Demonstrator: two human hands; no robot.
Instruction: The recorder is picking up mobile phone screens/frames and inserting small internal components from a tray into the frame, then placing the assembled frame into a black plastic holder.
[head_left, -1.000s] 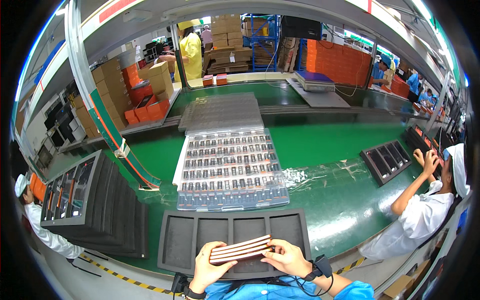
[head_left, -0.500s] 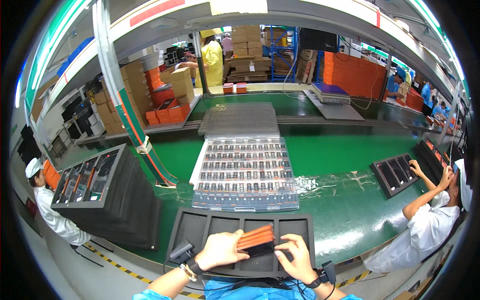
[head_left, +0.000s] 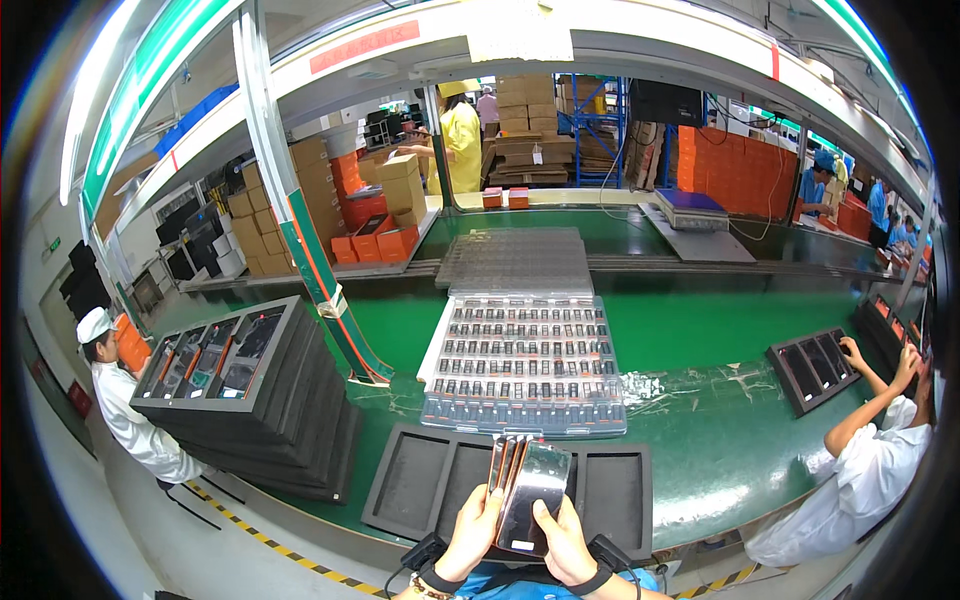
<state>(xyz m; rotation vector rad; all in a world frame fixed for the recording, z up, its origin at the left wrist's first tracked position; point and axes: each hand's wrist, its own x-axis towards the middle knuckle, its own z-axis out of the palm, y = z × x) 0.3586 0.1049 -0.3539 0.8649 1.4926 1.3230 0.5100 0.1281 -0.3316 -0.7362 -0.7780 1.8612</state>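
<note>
Your left hand point(head_left: 478, 532) and right hand point(head_left: 562, 540) are both clamped on a fanned stack of flat, glossy dark rectangular panels point(head_left: 530, 490), held upright just above the black foam four-pocket tray point(head_left: 420, 480); its pockets look unfilled, so loading seems all ahead; beyond it lies the clear plastic tray of small parts point(head_left: 525, 365).

The green table point(head_left: 700, 330) has open room on the far right, but the clear tray point(head_left: 527, 365) (full of small parts) blocks the middle, and stacked black trays point(head_left: 250, 400) block the left.
</note>
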